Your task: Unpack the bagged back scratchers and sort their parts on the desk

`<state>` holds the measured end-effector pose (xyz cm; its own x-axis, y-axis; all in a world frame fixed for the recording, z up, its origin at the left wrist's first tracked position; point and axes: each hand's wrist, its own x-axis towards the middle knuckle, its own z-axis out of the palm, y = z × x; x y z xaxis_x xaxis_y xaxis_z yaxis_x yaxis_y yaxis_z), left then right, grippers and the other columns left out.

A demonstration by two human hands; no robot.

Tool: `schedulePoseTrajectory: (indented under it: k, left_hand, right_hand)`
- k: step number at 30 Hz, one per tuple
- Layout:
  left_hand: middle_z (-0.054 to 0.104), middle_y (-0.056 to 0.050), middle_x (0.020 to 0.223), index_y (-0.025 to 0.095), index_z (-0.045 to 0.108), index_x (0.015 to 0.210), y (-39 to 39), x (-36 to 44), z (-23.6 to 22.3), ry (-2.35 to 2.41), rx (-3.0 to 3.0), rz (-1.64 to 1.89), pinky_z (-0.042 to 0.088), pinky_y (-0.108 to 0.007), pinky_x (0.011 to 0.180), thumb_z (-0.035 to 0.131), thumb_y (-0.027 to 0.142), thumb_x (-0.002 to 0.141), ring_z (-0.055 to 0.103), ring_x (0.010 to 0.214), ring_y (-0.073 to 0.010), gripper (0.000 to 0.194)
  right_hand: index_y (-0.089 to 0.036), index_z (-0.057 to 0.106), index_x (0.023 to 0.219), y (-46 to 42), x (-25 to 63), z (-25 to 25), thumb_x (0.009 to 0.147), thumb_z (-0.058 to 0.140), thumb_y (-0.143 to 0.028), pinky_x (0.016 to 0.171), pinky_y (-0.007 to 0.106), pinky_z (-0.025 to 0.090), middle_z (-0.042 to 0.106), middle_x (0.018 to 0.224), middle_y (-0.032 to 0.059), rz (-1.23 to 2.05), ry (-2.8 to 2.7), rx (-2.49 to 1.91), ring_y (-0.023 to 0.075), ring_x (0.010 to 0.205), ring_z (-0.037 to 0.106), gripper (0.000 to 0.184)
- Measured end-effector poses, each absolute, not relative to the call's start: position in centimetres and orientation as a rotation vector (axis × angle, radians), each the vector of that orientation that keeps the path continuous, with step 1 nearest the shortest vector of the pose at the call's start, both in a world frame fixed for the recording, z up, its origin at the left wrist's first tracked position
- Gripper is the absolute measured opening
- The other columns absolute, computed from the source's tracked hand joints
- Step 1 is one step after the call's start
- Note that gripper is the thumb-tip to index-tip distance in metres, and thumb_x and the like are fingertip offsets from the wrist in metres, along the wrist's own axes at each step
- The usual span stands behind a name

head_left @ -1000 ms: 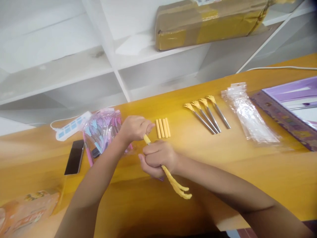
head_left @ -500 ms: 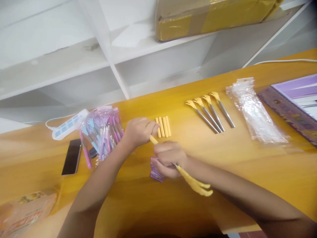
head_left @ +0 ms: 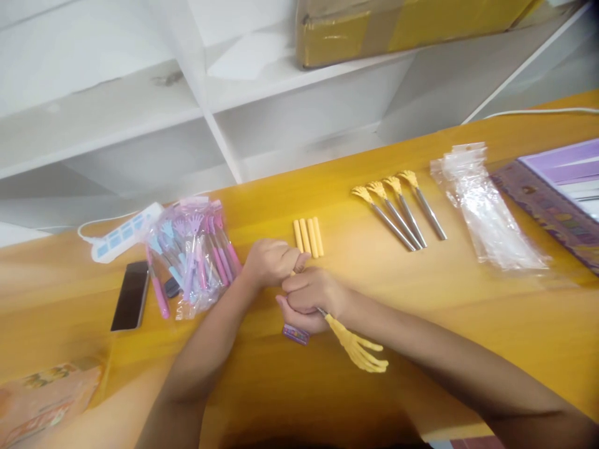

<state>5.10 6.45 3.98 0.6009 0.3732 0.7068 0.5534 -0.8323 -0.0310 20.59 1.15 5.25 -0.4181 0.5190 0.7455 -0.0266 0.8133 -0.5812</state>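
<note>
Both my hands grip one yellow back scratcher over the wooden table. My left hand is closed round its yellow handle end. My right hand is fisted round the shaft, touching the left hand. The claw-shaped head sticks out below my right hand. A small purple tag lies under my right hand. Several loose yellow handle sleeves lie just beyond my hands. Further right lie several scratchers with metal shafts and yellow heads.
A bag of pink and blue scratchers, a black phone and a white power strip lie at left. Empty clear plastic bags and a purple box sit at right. White shelves with a cardboard parcel stand behind.
My hands have come together until they touch, so the yellow handle between them is now almost hidden. The claw head swung right and slightly up.
</note>
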Motion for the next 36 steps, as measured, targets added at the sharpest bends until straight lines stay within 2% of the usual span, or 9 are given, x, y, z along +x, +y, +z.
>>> schedulePoseTrajectory:
  k: [3,10,16,21,23,28,30,33,36]
  left_hand:
    - [0.043,0.004,0.050,0.022,0.040,0.059,6.7,4.8,4.2,-0.686,-2.587,-1.039,0.020,-0.034,0.052,0.058,0.020,0.105,0.039,0.050,-0.0135,0.049]
    - [0.045,0.003,0.051,0.022,0.047,0.057,6.5,4.4,5.5,-0.616,-2.520,-1.026,0.019,-0.035,0.052,0.062,0.021,0.101,0.040,0.050,-0.0141,0.046]
    - [0.044,0.003,0.050,0.022,0.048,0.057,6.7,4.0,6.3,-0.611,-2.484,-1.014,0.020,-0.034,0.050,0.061,0.025,0.101,0.041,0.049,-0.0136,0.046]
    - [0.045,0.003,0.050,0.022,0.047,0.058,7.0,2.6,7.2,-0.714,-2.438,-1.018,0.021,-0.034,0.051,0.062,0.021,0.100,0.040,0.050,-0.0137,0.045]
    - [0.045,0.003,0.051,0.022,0.046,0.058,7.0,2.6,7.6,-0.791,-2.410,-1.034,0.021,-0.034,0.051,0.060,0.019,0.101,0.039,0.050,-0.0133,0.045]
    - [0.042,0.004,0.050,0.021,0.046,0.057,6.0,4.3,7.5,-0.982,-2.519,-1.025,0.020,-0.033,0.053,0.057,0.020,0.103,0.034,0.050,-0.0126,0.048]
    - [0.042,0.003,0.050,0.020,0.048,0.056,5.7,4.8,6.9,-1.094,-2.578,-0.954,0.018,-0.033,0.053,0.056,0.022,0.103,0.032,0.051,-0.0133,0.048]
    - [0.043,0.001,0.050,0.020,0.051,0.055,5.7,5.0,5.8,-1.186,-2.603,-0.856,0.015,-0.033,0.054,0.057,0.026,0.102,0.031,0.052,-0.0141,0.048]
    - [0.041,0.001,0.048,0.020,0.051,0.054,6.0,4.8,5.0,-1.116,-2.598,-0.862,0.014,-0.033,0.053,0.055,0.027,0.105,0.031,0.050,-0.0139,0.052]
  right_hand:
    - [-0.020,0.017,0.065,0.7,20.4,4.9,0.095,0.059,-0.003,0.050,0.027,0.022,0.027,0.058,-0.0068,0.604,-1.892,-0.316,0.0078,0.050,0.020,0.055]
    - [-0.020,0.028,0.061,-0.7,20.8,5.9,0.090,0.064,-0.003,0.049,0.027,0.024,0.033,0.057,-0.0062,0.555,-1.928,-0.275,0.0082,0.049,0.028,0.049]
    - [-0.021,0.028,0.061,-1.5,21.2,7.4,0.084,0.063,0.000,0.049,0.032,0.018,0.028,0.058,-0.0056,0.571,-1.940,-0.265,0.0096,0.050,0.020,0.046]
    - [-0.023,0.025,0.063,-0.8,21.8,8.7,0.085,0.065,-0.003,0.049,0.035,0.017,0.027,0.059,-0.0061,0.669,-1.967,-0.182,0.0105,0.049,0.018,0.049]
    - [-0.023,0.029,0.066,0.1,21.9,8.7,0.089,0.067,-0.007,0.048,0.034,0.019,0.032,0.060,-0.0063,0.760,-1.933,-0.158,0.0102,0.049,0.023,0.047]
    - [-0.022,0.046,0.076,2.3,21.2,7.5,0.104,0.067,-0.029,0.065,0.029,0.044,0.056,0.080,0.0018,0.988,-1.812,-0.244,0.0126,0.069,0.053,0.035]
    - [-0.021,0.046,0.074,2.6,21.0,6.7,0.110,0.060,-0.033,0.070,0.030,0.044,0.054,0.079,0.0013,1.000,-1.783,-0.258,0.0123,0.069,0.051,0.040]
    - [-0.020,0.041,0.069,2.5,20.9,5.7,0.116,0.045,-0.035,0.074,0.033,0.042,0.041,0.070,-0.0025,1.032,-1.792,-0.280,0.0106,0.061,0.038,0.050]
    - [-0.020,0.034,0.067,2.1,20.9,5.3,0.118,0.038,-0.036,0.070,0.032,0.038,0.033,0.066,-0.0040,1.060,-1.754,-0.297,0.0096,0.057,0.028,0.055]
